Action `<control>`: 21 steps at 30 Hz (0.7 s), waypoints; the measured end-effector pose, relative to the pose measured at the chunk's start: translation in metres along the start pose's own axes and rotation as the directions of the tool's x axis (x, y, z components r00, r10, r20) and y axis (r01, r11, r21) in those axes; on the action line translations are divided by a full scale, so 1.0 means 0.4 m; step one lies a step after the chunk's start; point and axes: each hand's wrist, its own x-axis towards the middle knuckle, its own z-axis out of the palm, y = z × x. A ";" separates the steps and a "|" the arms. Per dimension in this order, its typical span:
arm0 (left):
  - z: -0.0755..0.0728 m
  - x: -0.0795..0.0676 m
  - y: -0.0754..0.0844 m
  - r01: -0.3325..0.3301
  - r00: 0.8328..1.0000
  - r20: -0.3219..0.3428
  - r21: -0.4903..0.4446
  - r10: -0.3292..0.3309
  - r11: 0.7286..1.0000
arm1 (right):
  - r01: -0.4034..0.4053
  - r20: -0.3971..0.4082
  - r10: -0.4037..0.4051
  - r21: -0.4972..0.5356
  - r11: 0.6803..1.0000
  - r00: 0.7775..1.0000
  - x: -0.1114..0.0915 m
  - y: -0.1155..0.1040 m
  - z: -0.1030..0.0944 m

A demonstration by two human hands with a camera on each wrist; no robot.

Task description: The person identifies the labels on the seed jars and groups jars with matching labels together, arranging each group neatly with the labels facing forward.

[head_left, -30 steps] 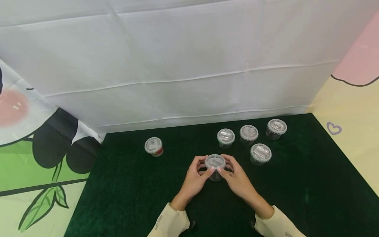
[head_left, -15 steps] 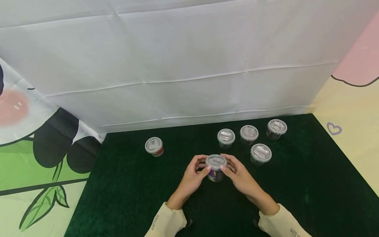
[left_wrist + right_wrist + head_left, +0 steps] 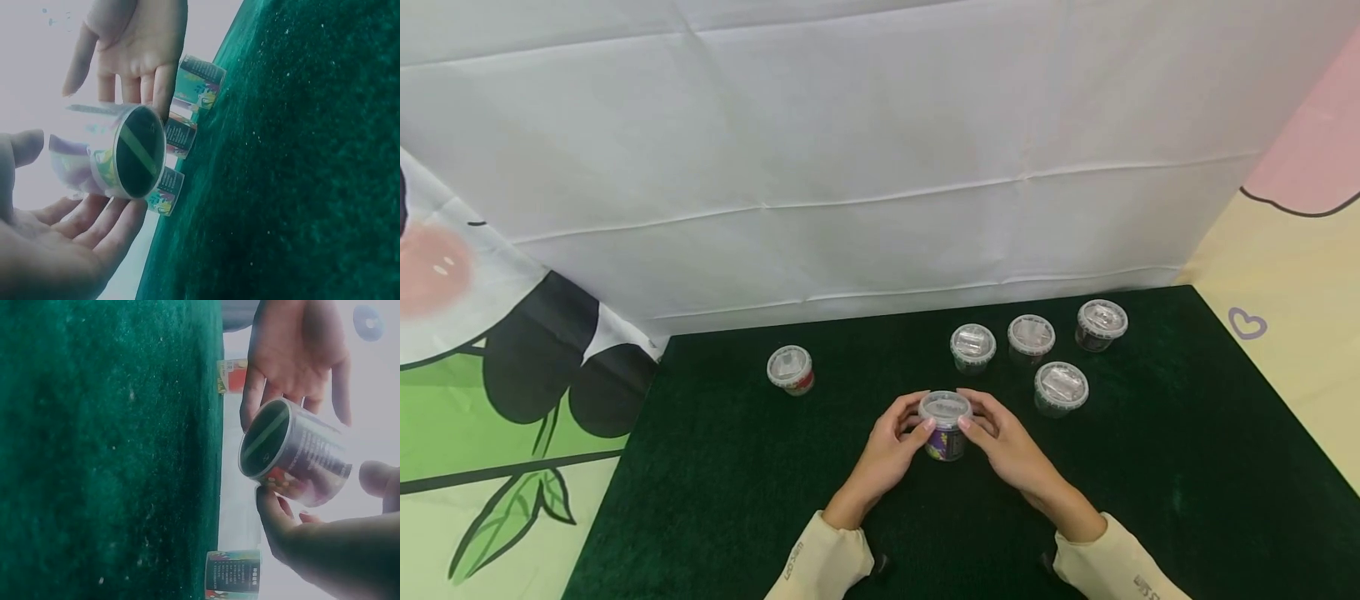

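Observation:
A small clear plastic tub (image 3: 946, 443) with a see-through lid (image 3: 945, 406) and a purple printed label is held between both hands, lid up. My left hand (image 3: 886, 454) grips its left side, thumb at the front just under the rim. From the opposite side my right hand (image 3: 1013, 454) grips it the same way, fingers round the back. In the left wrist view the underside of the tub (image 3: 140, 152) faces the camera, raised off the cloth. The right wrist view shows dark print on the tub (image 3: 312, 453) wall.
Toward the back right of the green cloth table (image 3: 1150, 467) stand several similar lidded tubs, the nearest being a tub (image 3: 1061, 390) right of my right hand. A tub with red on its label (image 3: 791, 371) stands alone at back left. A white curtain (image 3: 850, 167) hangs behind.
The tub has turned between my hands, bringing its purple label round to the front. My thumbs have moved apart from the front middle to the sides. The other tubs have stayed put.

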 end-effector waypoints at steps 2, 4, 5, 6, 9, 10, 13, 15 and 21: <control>0.003 -0.001 0.001 0.005 1.000 -0.029 0.005 -0.005 1.000 | 0.002 -0.025 -0.002 -0.011 1.000 1.000 0.000 0.000 0.003; 0.006 -0.003 0.003 0.006 0.998 -0.058 0.011 -0.005 1.000 | 0.006 -0.045 -0.007 -0.024 1.000 0.999 0.000 -0.002 0.007; 0.008 -0.004 0.004 0.004 0.998 -0.070 0.009 -0.003 1.000 | 0.008 -0.052 -0.009 -0.030 1.000 0.999 0.000 -0.002 0.008; 0.011 -0.004 0.004 0.002 0.997 -0.079 0.010 -0.001 1.000 | 0.008 -0.055 -0.010 -0.033 0.999 0.998 0.000 -0.002 0.009; 0.018 -0.006 0.008 -0.011 0.995 -0.100 0.011 0.012 1.000 | 0.010 -0.070 -0.012 -0.037 0.999 0.998 0.002 -0.003 0.014; 0.020 -0.007 0.008 -0.016 0.994 -0.107 0.012 0.018 1.000 | 0.008 -0.076 -0.011 -0.037 0.999 0.997 0.004 -0.002 0.016; 0.027 -0.008 0.011 -0.029 0.991 -0.129 0.026 0.032 0.999 | 0.012 -0.094 -0.016 -0.046 0.999 0.995 0.005 -0.002 0.023; 0.032 -0.009 0.011 -0.028 0.989 -0.144 0.034 0.033 0.999 | 0.013 -0.099 -0.018 -0.051 0.999 0.995 0.005 -0.002 0.027; 0.041 -0.013 0.012 -0.010 0.988 -0.157 0.051 0.018 0.999 | 0.001 -0.092 -0.005 -0.049 0.999 0.996 0.007 0.003 0.029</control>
